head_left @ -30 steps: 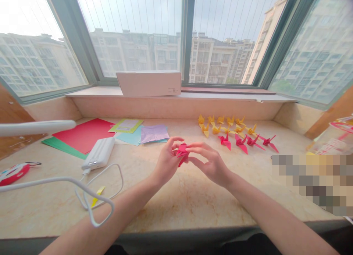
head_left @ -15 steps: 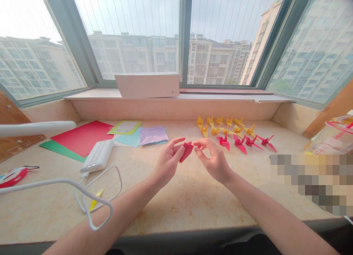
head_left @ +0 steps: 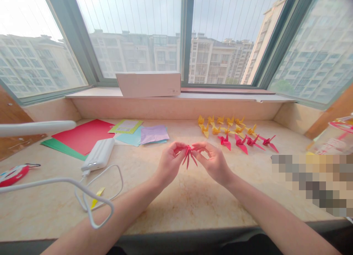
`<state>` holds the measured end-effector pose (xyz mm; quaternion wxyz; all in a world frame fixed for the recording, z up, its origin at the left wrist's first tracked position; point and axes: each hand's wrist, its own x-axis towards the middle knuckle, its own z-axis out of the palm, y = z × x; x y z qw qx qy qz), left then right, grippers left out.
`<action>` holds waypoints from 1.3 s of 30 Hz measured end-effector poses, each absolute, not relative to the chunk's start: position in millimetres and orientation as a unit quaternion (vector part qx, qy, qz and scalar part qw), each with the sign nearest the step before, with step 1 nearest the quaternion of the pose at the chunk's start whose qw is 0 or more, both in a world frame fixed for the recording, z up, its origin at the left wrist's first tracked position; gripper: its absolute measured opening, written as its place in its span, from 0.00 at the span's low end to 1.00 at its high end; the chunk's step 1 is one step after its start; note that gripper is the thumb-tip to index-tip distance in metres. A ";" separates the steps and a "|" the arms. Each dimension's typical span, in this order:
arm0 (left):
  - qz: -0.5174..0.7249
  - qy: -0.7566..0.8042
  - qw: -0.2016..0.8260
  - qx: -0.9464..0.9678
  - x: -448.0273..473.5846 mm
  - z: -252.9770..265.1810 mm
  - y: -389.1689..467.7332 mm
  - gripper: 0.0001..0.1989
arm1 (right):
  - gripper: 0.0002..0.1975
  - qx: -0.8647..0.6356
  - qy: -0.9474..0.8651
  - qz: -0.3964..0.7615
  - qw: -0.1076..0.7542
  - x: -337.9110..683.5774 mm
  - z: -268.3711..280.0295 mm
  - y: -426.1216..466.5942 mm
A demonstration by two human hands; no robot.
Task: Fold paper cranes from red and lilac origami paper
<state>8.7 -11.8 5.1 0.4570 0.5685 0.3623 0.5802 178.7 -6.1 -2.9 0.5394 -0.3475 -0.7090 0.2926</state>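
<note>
Between my two hands, above the counter, is a piece of folded red origami paper [head_left: 188, 160], its narrow pointed flaps fanned apart and hanging down. My left hand [head_left: 171, 161] pinches its left side between thumb and fingers. On the other side, my right hand [head_left: 213, 160] pinches the upper right part with thumb and forefinger. The fingertips hide the top of the paper. Beyond my right hand, several red paper cranes [head_left: 241, 143] stand in a row, with several yellow paper cranes [head_left: 216, 130] behind them.
To the left lie red paper sheets [head_left: 85, 135], green sheets [head_left: 63, 148], a purple packet [head_left: 153, 134] and a white power bank [head_left: 98, 154] with a looped cable [head_left: 121, 181]. A white box [head_left: 149, 85] sits on the sill. A clear plastic container [head_left: 333, 137] stands at right.
My right hand has come in and taken hold of the red paper, which was in my left hand alone. The paper has turned, and its flaps now spread downward.
</note>
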 end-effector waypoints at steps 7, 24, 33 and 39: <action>0.594 0.384 0.424 0.565 8.1 10.3 -15.8 0.05 | 0.09 -0.309 -0.733 0.277 0.539 178.2 3.0 -9.0; 0.602 0.307 0.427 0.600 8.8 8.2 -17.0 0.07 | 0.06 -0.298 -0.733 0.227 0.568 178.3 3.4 -9.1; 0.616 0.333 0.414 0.581 9.3 10.2 -16.8 0.09 | 0.09 -0.288 -0.648 0.379 0.594 177.5 -4.0 -2.6; 0.591 0.338 0.412 0.606 8.4 10.7 -15.4 0.08 | 0.07 -0.286 -0.638 0.414 0.583 177.9 0.4 -3.3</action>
